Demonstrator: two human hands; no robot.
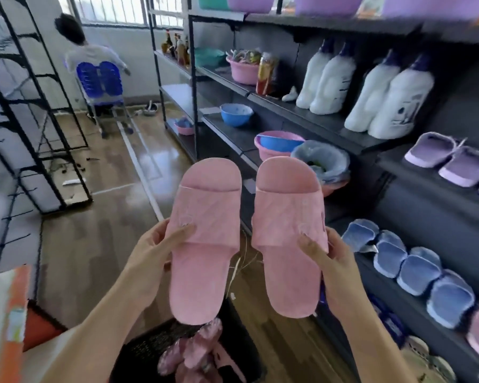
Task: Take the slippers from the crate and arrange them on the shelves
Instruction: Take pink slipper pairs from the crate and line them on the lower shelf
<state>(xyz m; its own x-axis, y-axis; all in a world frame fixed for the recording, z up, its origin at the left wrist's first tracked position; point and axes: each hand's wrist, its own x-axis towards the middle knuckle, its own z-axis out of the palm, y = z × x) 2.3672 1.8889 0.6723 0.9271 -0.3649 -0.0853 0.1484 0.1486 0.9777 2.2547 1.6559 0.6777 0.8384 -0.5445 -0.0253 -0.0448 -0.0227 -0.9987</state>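
I hold a pair of pink slippers up side by side in the middle of the view, toes pointing away. My left hand (155, 250) grips the left pink slipper (205, 233) by its outer edge, thumb on the strap. My right hand (325, 252) grips the right pink slipper (285, 230) the same way. Below them stands a black crate (138, 352) with more pink patterned slippers (194, 352) inside. On the right, dark shelves (415, 305) carry a row of blue slippers (415, 275), with purple slippers (451, 158) one level higher.
White bottles (371, 92), pink and blue basins (277, 145) and jars fill the upper shelves. A person sits on a blue chair (100, 78) at the far end of the aisle. An empty black rack (25, 111) stands left. An orange-and-white box (6, 322) sits at lower left.
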